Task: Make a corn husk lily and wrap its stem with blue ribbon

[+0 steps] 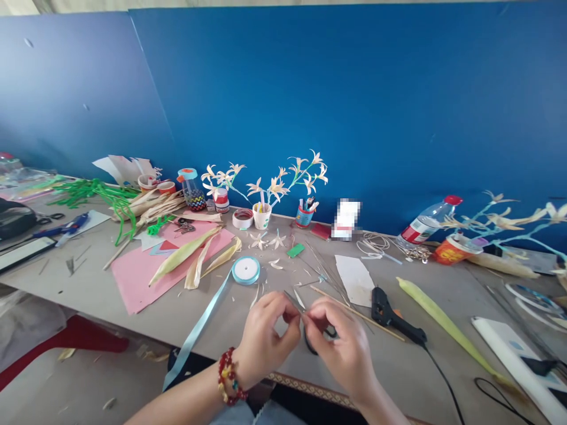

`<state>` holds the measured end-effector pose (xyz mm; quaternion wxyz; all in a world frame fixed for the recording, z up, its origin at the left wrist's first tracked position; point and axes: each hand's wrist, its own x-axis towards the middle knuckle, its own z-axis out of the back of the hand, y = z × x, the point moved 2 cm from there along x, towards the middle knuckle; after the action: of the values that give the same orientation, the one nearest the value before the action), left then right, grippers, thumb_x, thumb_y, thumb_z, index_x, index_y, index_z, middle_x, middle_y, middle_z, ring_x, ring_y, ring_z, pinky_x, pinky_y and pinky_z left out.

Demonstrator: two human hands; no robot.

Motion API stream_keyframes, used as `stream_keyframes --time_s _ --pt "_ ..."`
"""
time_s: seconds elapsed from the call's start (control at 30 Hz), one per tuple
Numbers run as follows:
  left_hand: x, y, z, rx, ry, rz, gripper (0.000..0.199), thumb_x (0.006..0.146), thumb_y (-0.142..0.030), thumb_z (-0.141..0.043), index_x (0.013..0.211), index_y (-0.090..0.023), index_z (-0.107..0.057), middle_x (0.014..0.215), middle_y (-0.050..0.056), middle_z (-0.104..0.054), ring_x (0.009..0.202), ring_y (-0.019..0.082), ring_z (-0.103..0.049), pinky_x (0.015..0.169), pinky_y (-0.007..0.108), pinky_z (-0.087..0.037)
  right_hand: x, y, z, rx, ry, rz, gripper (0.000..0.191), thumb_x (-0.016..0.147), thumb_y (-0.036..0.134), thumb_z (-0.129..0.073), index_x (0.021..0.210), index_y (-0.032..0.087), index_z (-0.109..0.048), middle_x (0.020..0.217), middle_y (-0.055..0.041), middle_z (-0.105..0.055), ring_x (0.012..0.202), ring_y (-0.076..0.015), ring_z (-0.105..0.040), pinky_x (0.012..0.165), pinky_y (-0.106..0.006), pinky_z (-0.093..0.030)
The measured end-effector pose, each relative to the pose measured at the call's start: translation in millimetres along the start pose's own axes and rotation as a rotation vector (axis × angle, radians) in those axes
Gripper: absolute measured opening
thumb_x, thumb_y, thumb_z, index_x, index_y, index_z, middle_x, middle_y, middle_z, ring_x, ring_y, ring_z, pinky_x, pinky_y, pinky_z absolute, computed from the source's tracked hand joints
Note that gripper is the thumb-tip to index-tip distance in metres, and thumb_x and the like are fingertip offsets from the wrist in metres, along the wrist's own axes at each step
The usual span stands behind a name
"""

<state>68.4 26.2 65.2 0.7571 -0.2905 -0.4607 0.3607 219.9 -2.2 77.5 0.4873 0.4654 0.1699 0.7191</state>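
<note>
My left hand (271,330), a beaded bracelet on its wrist, is closed in a pinch above the table's front edge. My right hand (339,339) is also pinched, its fingertips meeting those of the left. Whatever is between the fingertips is too small to make out. Dark scissors handles (311,343) show partly beneath my hands. Left of them sits a spool of light blue ribbon (245,270), its loose end (195,339) hanging over the edge. Small pale flowers (258,240) and thin wires (325,268) lie beyond my hands.
A black glue gun (396,316) and a green corn husk (452,321) lie to the right. Pink paper (133,277) with husks is at left. Behind stand a white cup (261,219) of flowers, a pen holder (303,217), a plastic bottle (427,223) and a red cup (452,251).
</note>
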Motion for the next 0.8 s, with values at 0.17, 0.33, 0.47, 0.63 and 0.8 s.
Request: stream_keyframes --time_s 0.17,0.33,0.47,0.63,0.8 --pt "-2.0 -2.9 -3.7 0.192 -0.117 -0.178 0.019 0.078 -0.006 -0.055 0.070 -0.021 -0.047 0.066 0.001 -0.055 0.064 0.016 -0.049 0.066 0.030 -0.039 -11.3 4.8 -3.4 -0.063 -0.131 0.126 0.020 0.088 0.007 -0.058 0.079 0.023 -0.052 0.073 -0.0017 -0.059 0.061 -0.0149 -0.057 0.060 -0.025 -0.047" --pt "-0.3 10.0 10.2 0.240 -0.214 -0.112 0.018 0.078 -0.004 -0.052 0.075 -0.022 -0.051 0.069 0.002 -0.056 0.069 0.019 -0.052 0.069 0.031 -0.041 -19.5 3.5 1.5 -0.048 -0.255 0.124 0.021 0.085 0.004 -0.060 0.083 0.024 -0.055 0.074 -0.0021 -0.061 0.064 -0.0159 -0.060 0.063 -0.026 -0.048" --pt "0.6 7.3 21.5 0.032 -0.106 0.019 0.016 0.087 -0.011 -0.051 0.096 -0.021 -0.060 0.085 0.005 -0.064 0.081 0.020 -0.060 0.076 0.031 -0.046 -18.7 -0.2 6.2 0.039 -0.283 0.027 0.018 0.086 0.007 -0.060 0.080 0.024 -0.055 0.073 -0.0017 -0.061 0.064 -0.0165 -0.059 0.062 -0.027 -0.049" --pt "6.9 -17.2 17.0 -0.011 0.077 -0.083 0.013 0.085 -0.013 -0.059 0.094 -0.020 -0.063 0.084 0.003 -0.070 0.082 0.019 -0.064 0.101 0.040 -0.040 -11.6 5.5 1.6 0.016 -0.249 0.063 0.016 0.086 0.009 -0.060 0.077 0.022 -0.057 0.071 -0.0015 -0.061 0.062 -0.0148 -0.060 0.059 -0.025 -0.050" --pt "11.8 -23.9 8.9 0.033 0.021 -0.099 0.017 0.084 -0.007 -0.053 0.074 -0.020 -0.058 0.068 -0.002 -0.064 0.066 0.013 -0.060 0.096 0.038 -0.043 -9.2 10.1 -2.8 -0.047 -0.272 0.143 0.016 0.086 0.006 -0.061 0.080 0.020 -0.058 0.071 -0.0012 -0.063 0.061 -0.0124 -0.061 0.058 -0.022 -0.051"
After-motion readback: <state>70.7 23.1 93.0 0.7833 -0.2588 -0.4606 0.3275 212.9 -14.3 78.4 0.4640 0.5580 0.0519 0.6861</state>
